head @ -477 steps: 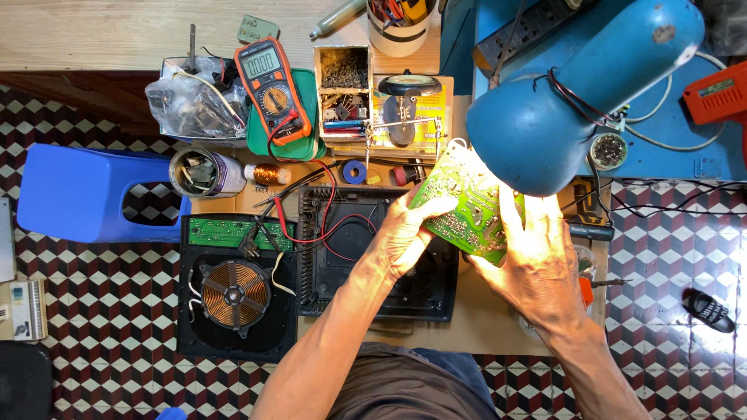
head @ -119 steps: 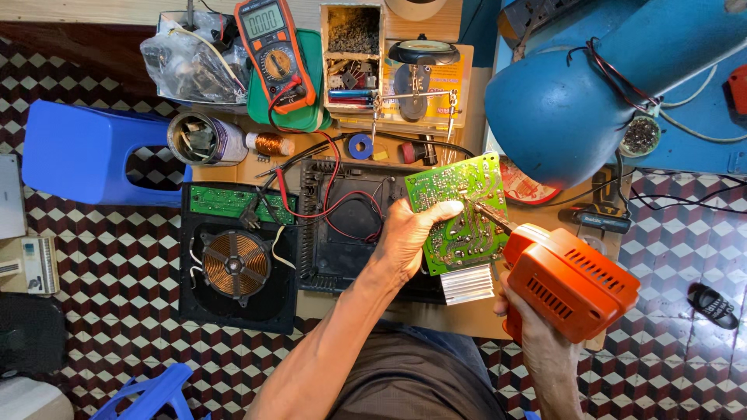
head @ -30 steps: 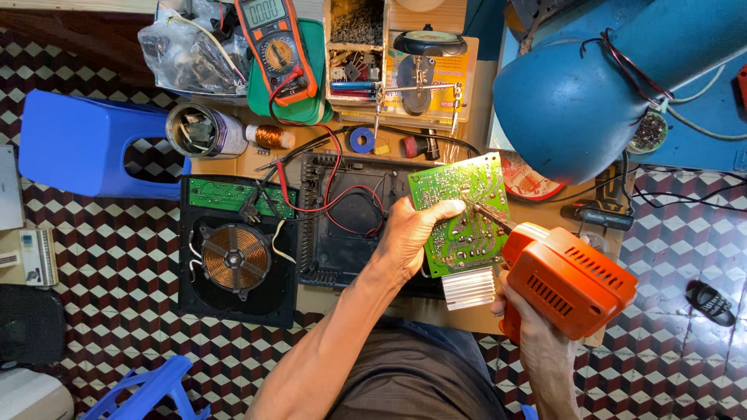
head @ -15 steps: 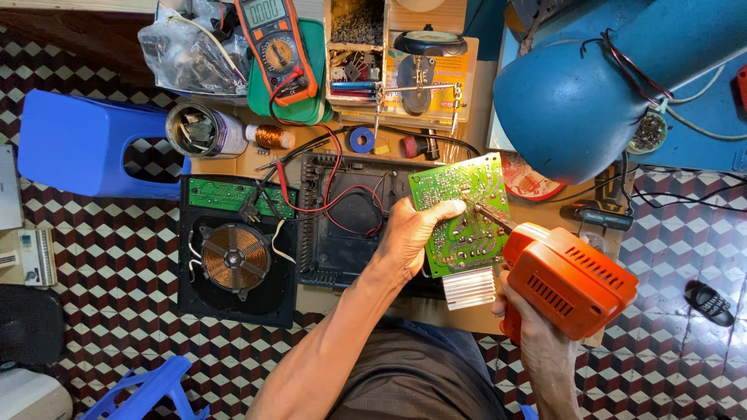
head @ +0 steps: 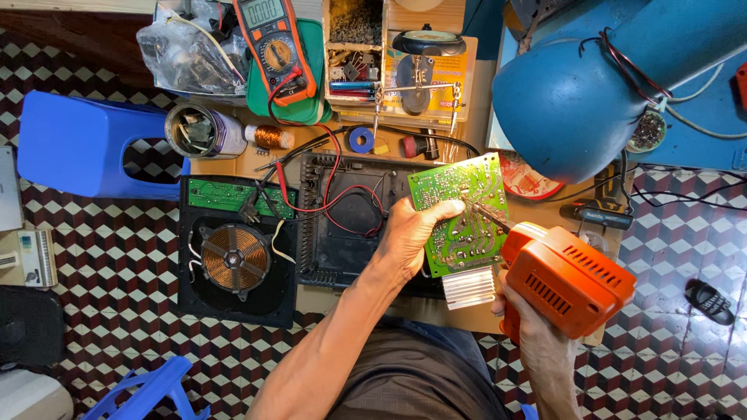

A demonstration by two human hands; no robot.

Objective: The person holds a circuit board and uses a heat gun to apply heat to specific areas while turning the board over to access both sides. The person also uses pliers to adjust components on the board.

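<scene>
Head view: cluttered wooden workbench above checkered tile floor.

the right hand is mostly hidden behind the orange soldering gun; only its lower fingers and wrist show, and the forearm is cut by the bottom edge. the gun's tip is too thin to tell exactly where it meets the green circuit board. the left hand covers the board's left edge and part of the black casing beneath. the blue lamp hides the upper right bench and runs off the frame. the multimeter is cropped at the top.
</scene>
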